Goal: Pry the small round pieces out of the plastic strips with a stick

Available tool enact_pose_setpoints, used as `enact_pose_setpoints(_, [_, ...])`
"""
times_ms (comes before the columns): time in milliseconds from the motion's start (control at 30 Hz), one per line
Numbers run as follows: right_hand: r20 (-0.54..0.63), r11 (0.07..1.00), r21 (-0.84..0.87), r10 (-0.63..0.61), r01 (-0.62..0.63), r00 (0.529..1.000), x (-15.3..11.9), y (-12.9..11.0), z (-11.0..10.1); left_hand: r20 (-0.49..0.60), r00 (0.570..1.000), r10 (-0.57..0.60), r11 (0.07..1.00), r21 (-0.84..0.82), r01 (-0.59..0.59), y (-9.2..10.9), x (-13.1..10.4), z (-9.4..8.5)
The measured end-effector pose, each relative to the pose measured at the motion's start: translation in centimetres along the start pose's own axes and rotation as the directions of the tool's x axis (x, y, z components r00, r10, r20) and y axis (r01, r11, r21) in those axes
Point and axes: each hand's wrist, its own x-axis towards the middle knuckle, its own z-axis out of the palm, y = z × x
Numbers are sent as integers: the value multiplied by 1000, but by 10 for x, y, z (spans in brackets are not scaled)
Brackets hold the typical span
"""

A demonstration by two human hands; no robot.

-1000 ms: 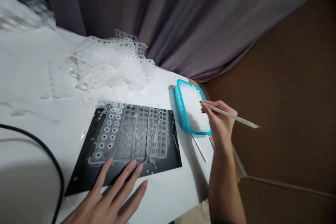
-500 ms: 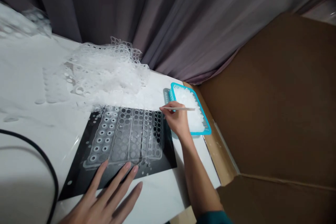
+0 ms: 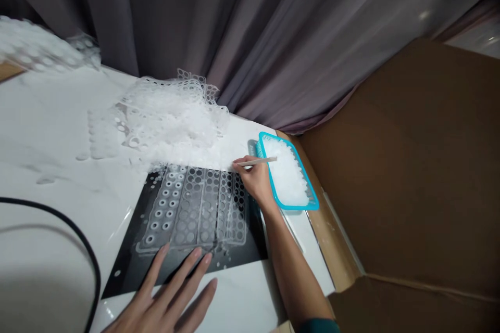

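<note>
My right hand [image 3: 255, 181] grips a thin pale stick [image 3: 261, 162], its fingers pinched near the stick's left end, above the top right corner of the black mat [image 3: 128, 255]. On the mat lies a clear sheet [image 3: 191, 213] with rows of round cut-outs; white rings with dark centres fill its left columns. My left hand [image 3: 172, 286] is spread over the mat's front edge, fingertips at the sheet's lower border. Beside my right hand stands a turquoise basket [image 3: 296, 208] filled with small white pieces [image 3: 287, 177].
Behind the mat lies a heap of perforated clear offcuts [image 3: 172, 114], with more perforated sheets [image 3: 39, 47] at far left. A black cable [image 3: 78, 242] curves across the white table [image 3: 50, 125]. Cardboard [image 3: 410, 166] rises at right, and a grey curtain [image 3: 179, 15] hangs behind.
My right hand has shifted slightly left with the stick, whose far end now points a little upward. The camera view has shifted. My left hand stays spread at the sheet's lower edge.
</note>
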Motion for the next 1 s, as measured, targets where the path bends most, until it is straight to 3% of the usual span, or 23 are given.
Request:
enact_pose_setpoints(233, [6,1000,6,-19,18,1000,1,5,2,18,1000,15,1000,14,-15,-1,2,-3])
enact_pose_setpoints(400, [-51,1000,8,-30,30,998,-3,-1,-1,-3,1000,31,997,72,-30,-2,2,-3])
enact_pose_setpoints(533, [-188,996,-16,-90,89,978,-12,-16,-34,-5,999,44,995,95,-43,-5,3,-4])
enact_pose_setpoints(633, [-386,984,-157,-138,83,912,-14,-12,-80,-1,999,40,996,84,-40,-5,5,-7])
enact_pose_setpoints(767, [-344,939,-340,-69,-56,937,-10,20,-129,6,1000,25,999,43,-25,-5,9,-14])
enact_pose_setpoints(867, [-362,938,-336,-45,-85,931,-16,37,-136,5,1000,8,1000,17,-9,-5,13,-20])
enact_pose_setpoints(1000, [-384,980,-201,-64,-15,921,-29,22,-123,14,1000,5,1000,-5,-5,-6,16,-26])
